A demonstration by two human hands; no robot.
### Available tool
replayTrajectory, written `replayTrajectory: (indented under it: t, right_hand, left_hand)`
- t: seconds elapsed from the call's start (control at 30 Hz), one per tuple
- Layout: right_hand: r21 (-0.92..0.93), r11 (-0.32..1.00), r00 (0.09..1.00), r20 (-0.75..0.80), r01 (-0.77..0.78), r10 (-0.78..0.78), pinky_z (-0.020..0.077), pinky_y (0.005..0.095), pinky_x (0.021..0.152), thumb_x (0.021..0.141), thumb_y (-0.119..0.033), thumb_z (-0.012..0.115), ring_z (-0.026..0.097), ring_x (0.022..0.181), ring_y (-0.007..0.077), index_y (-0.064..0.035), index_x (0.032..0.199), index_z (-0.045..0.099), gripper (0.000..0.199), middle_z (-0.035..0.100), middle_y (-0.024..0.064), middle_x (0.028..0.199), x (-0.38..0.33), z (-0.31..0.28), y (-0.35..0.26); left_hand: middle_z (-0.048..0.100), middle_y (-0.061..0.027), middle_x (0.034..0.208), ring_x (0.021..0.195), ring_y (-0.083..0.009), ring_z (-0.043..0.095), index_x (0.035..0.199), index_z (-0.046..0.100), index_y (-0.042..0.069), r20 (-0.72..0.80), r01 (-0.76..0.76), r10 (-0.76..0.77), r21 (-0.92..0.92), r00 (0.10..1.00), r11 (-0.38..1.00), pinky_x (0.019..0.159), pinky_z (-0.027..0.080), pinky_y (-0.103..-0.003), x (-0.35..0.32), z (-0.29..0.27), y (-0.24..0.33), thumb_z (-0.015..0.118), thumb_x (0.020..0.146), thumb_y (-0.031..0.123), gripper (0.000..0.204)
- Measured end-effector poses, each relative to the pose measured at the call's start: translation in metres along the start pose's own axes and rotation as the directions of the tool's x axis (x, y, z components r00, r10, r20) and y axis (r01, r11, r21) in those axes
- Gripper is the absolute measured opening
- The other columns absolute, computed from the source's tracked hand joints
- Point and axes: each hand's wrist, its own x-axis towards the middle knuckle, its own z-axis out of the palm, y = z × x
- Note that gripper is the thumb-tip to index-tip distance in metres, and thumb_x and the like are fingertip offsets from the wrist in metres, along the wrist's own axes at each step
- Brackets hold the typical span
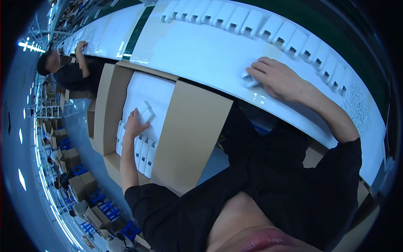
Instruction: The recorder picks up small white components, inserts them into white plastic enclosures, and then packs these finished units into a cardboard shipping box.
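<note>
My left hand (135, 124) reaches into an open cardboard box, thumb and fingers around the near end of a white angular plastic piece (147, 112). Under that piece lies a white sheet (140, 90) inside the box. Next to the hand, several white plastic housings (145, 153) stand in a row in the box. Over the white table, my right hand (279, 80) has its fingers curled on a small white plastic part (250, 80). The palm hides much of that part.
A long row of white housings (247, 23) lines the table's far side. A pile of small pieces (357, 110) lies at the right end. The box's brown flap (193, 130) stands between my arms. A co-worker in dark clothes (75, 75) works farther left along the table.
</note>
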Motion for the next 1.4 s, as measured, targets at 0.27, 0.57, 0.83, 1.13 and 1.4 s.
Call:
replayTrajectory:
  t: [0.27, 0.57, 0.83, 1.13, 1.4]
  right_hand:
    - [-0.039, 0.985, 0.984, 0.050, 0.171, -0.169, 0.0479, 0.0367, 0.095, 0.086, -0.003, 0.063, 0.054, 0.108, 0.0279, -0.0081, 0.127, 0.051, 0.044, 0.058, 0.0100, 0.123, 0.046, 0.002, 0.003]
    - [-0.237, 0.900, 0.918, -0.071, 0.365, -0.391, 0.0509, 0.0356, 0.090, 0.087, -0.004, 0.062, 0.057, 0.105, 0.0273, -0.0122, 0.125, 0.055, 0.039, 0.060, 0.0080, 0.116, 0.234, 0.026, 0.014]
    - [-0.075, 0.953, 0.951, -0.076, 0.294, -0.299, 0.0482, 0.0355, 0.099, 0.086, 0.006, 0.063, 0.056, 0.117, 0.0315, -0.0121, 0.138, 0.054, 0.056, 0.054, 0.0133, 0.131, 0.224, 0.018, 0.036]
    - [0.353, 0.658, 0.725, -0.092, 0.665, -0.683, 0.0496, 0.0351, 0.098, 0.093, -0.010, 0.065, 0.058, 0.116, 0.0288, -0.0068, 0.133, 0.058, 0.041, 0.057, 0.0127, 0.131, 0.277, 0.024, -0.186]
    - [0.301, 0.726, 0.751, 0.045, 0.619, -0.659, 0.0535, 0.0401, 0.095, 0.085, -0.022, 0.073, 0.061, 0.112, 0.0331, -0.0060, 0.137, 0.055, 0.059, 0.059, 0.0161, 0.132, 0.424, 0.140, -0.332]
  left_hand:
    - [0.067, -0.0187, 0.094, 0.080, -0.0300, 0.065, 0.106, 0.064, -0.006, -0.352, 0.116, -0.336, -0.520, 0.874, 0.846, 0.076, 0.053, -0.040, 0.032, -0.116, 0.100, 0.079, 0.071, 0.038, 0.058]
    - [0.068, -0.0252, 0.102, 0.088, -0.0353, 0.067, 0.108, 0.069, -0.010, -0.419, 0.033, -0.178, -0.331, 0.890, 0.943, 0.077, 0.057, -0.039, 0.160, -0.143, 0.235, 0.077, 0.066, 0.061, 0.082]
    - [0.072, -0.0192, 0.101, 0.087, -0.0362, 0.068, 0.109, 0.072, 0.003, -0.728, -0.120, -0.322, -0.483, 0.605, 0.868, 0.091, 0.054, -0.041, 0.183, -0.101, 0.250, 0.067, 0.069, 0.078, 0.085]
    - [0.070, -0.0221, 0.106, 0.097, -0.0403, 0.065, 0.100, 0.070, -0.001, -0.004, 0.735, -0.766, -0.281, 0.642, 0.617, 0.088, 0.051, -0.043, -0.099, -0.008, -0.053, 0.065, 0.079, 0.025, 0.034]
    - [0.055, -0.0142, 0.137, 0.124, -0.0351, 0.051, 0.127, 0.063, 0.010, -0.165, 0.287, -0.355, -0.331, 0.920, 0.899, 0.102, 0.046, -0.043, -0.171, 0.035, 0.069, 0.072, 0.081, 0.029, 0.051]
